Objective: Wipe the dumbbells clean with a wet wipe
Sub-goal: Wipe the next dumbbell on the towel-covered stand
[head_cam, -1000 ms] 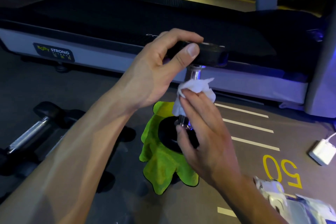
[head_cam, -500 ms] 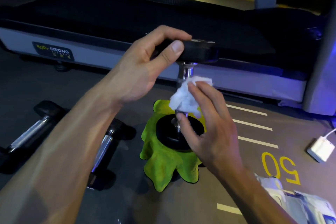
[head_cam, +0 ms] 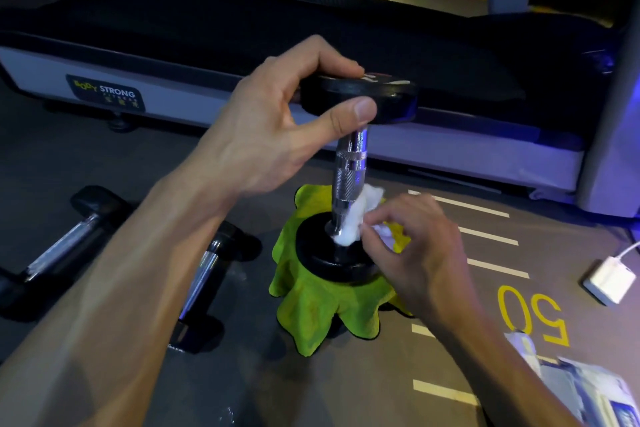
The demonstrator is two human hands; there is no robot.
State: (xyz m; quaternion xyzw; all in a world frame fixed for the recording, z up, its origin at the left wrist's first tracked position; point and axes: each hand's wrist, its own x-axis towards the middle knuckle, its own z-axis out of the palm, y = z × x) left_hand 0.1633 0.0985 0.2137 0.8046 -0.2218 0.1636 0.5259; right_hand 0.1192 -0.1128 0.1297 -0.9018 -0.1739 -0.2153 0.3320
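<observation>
Our left-hand fingers (head_cam: 325, 55) curl over the top black head of the dumbbell (head_cam: 349, 163) with the thumb pressed against its rim, so the left hand (head_cam: 263, 128) grips that head firmly. Our right-hand fingers (head_cam: 398, 218) are bent in a close pinch on the wet wipe (head_cam: 353, 222), pressing it against the lower end of the chrome handle, right where the handle meets the bottom head.

Going from the largest thing down: the treadmill (head_cam: 311, 28) lies across the back, its grey side rail carrying a brand label. The grey floor (head_cam: 519, 288) in front of it has white stripes and a yellow "50". We stand the dumbbell upright on a green cloth (head_cam: 311, 312), which we judge is there to cushion the bottom head and catch moisture; standing it on end leaves the whole handle exposed, and the grip on top steadies it and would let us turn it against the wipe. Two other dumbbells (head_cam: 69, 246) lie on the floor to the left, side by side; whether they are already wiped we cannot tell. A white charger (head_cam: 609, 277) with its cable sits at the right, and a wipe packet (head_cam: 588, 388) lies at the lower right. The right hand (head_cam: 426, 253) hovers just beside the bottom head, the wipe bunched small between fingers and handle.
</observation>
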